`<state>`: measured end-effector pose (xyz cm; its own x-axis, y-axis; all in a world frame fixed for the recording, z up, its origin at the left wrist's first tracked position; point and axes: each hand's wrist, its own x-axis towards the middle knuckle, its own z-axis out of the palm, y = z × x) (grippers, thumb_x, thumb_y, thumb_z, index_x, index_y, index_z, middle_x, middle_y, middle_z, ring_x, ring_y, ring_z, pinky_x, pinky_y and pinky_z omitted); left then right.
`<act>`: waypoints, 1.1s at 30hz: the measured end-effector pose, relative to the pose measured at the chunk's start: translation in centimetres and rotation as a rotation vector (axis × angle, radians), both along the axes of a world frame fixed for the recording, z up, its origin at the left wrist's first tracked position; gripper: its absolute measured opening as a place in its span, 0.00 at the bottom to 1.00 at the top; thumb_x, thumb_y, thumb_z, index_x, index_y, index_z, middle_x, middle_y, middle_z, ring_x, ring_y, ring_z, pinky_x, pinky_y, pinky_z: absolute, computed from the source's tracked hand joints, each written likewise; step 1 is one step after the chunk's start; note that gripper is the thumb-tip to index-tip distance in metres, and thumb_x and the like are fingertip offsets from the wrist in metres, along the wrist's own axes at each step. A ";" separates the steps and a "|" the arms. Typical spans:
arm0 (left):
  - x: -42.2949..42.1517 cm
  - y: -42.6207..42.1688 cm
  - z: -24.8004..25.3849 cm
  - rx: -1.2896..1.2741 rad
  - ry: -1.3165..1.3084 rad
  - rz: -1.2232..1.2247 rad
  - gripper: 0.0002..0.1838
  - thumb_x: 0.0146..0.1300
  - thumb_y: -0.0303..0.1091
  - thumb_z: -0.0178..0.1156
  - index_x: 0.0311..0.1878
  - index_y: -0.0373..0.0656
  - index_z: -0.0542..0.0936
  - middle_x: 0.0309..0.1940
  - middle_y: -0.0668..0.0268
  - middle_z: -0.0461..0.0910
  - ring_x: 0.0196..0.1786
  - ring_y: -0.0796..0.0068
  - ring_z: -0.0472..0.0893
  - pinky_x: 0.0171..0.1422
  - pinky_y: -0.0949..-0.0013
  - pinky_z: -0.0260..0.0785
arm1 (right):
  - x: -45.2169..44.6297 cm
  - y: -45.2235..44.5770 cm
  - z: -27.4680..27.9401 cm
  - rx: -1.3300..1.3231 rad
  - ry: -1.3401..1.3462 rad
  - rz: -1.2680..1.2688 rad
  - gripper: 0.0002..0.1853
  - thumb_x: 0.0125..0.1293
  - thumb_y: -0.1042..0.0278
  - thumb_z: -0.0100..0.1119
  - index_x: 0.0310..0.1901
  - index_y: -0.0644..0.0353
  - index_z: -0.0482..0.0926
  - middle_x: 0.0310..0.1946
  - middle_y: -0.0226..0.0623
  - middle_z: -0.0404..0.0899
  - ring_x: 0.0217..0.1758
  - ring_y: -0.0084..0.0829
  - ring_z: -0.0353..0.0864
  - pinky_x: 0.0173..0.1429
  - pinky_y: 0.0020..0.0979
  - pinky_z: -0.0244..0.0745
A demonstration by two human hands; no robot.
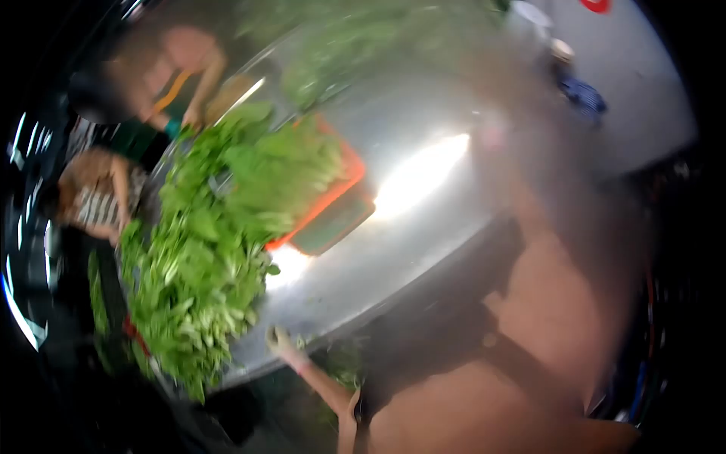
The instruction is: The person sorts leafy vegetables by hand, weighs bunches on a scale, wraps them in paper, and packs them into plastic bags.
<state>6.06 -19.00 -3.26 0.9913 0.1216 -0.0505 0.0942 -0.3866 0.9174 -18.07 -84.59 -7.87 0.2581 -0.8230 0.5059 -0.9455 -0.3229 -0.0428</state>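
Observation:
A large pile of leafy greens (193, 257) covers the left part of the metal table (393, 265). More greens fill an orange-red basket (352, 168) at the table's middle. My left hand (278, 339), in a pale covering, is low at the table's near edge, just right of the pile; its fingers are too small and blurred to read. Motion smears my right hand (494, 135) over the right side of the table, well away from the basket, and its fingers cannot be made out.
One person's hand (193, 119) touches the pile's upper edge; a second person's hand (119, 231) is at its left edge. Blurred greens (340, 49) lie at the table's far side. A white container (529, 23) and blue checked cloth (584, 97) appear upper right.

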 end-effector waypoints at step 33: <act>11.2 -27.7 7.1 -0.450 -0.112 -0.075 0.52 0.47 0.24 0.63 0.70 0.34 0.38 0.60 0.51 0.63 0.58 0.62 0.67 0.63 0.66 0.58 | -9.2 -10.8 9.1 -0.077 -0.041 0.113 0.15 0.65 0.65 0.44 0.49 0.47 0.77 0.40 0.40 0.79 0.42 0.44 0.79 0.44 0.45 0.74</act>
